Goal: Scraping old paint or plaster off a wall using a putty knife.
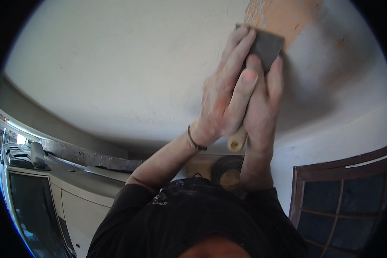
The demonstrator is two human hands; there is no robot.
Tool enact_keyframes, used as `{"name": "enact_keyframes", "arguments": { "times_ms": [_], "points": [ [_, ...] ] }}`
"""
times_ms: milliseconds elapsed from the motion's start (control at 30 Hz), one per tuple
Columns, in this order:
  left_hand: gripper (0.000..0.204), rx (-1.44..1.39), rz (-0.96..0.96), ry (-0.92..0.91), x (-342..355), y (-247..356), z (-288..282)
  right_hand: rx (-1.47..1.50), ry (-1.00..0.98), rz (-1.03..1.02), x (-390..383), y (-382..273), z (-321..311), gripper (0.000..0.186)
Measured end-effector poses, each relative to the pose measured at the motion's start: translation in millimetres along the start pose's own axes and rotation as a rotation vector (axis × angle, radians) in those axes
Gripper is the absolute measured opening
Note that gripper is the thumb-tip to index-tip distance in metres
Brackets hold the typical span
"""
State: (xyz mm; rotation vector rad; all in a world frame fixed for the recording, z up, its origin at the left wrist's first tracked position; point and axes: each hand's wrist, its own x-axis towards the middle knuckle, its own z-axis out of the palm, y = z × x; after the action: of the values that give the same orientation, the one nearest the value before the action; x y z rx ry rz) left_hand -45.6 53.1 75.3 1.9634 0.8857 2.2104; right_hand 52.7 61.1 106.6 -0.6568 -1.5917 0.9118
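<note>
A scraper with a wide grey metal blade point(268, 47) and a pale wooden handle point(237, 140) rests against a white painted surface overhead. My right hand point(262, 99) is wrapped round the handle, its fingers stretched up along the blade. Beside it, my left hand point(219, 94) presses its fingertips on the blade's left corner, and its thumb lies across the handle. The blade's far edge meets an orange-brown patch point(294, 19) where the white coat is gone. Ragged white streaks border that patch. A dark band point(195, 139) circles my left wrist.
A brown-framed window point(339, 202) with dark panes is at lower right. To the lower left stands a pale vehicle-like body point(81, 215) with a dark glass panel point(34, 210). A curved ledge point(51, 124) runs along the left of the white surface point(129, 64).
</note>
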Motion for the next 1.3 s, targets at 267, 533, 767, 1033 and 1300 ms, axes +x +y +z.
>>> {"name": "enact_keyframes", "arguments": {
  "times_ms": [267,533,767,1033,1300],
  "points": [
    [0.053,0.037,0.005,-0.011,-10.6,-3.7,-2.0,0.117,0.071,-0.009,-7.3,12.0,6.0,0.034],
    [0.053,-0.032,-0.065,-0.016,-15.3,-3.5,-7.8,0.280,0.059,0.042,-10.6,29.1,0.9,0.022],
    [0.065,0.132,-0.165,-0.119,-22.0,12.1,-8.2,0.458,0.115,0.132,-15.5,24.8,2.7,0.023],
    [0.075,0.291,-0.108,-0.117,-29.0,3.2,-3.4,0.489,0.067,0.183,-10.9,23.6,1.3,0.026],
    [0.073,0.256,-0.069,-0.079,-27.4,-4.1,-0.3,0.427,0.025,0.102,-10.3,34.8,0.0,0.029]
  ]
}}
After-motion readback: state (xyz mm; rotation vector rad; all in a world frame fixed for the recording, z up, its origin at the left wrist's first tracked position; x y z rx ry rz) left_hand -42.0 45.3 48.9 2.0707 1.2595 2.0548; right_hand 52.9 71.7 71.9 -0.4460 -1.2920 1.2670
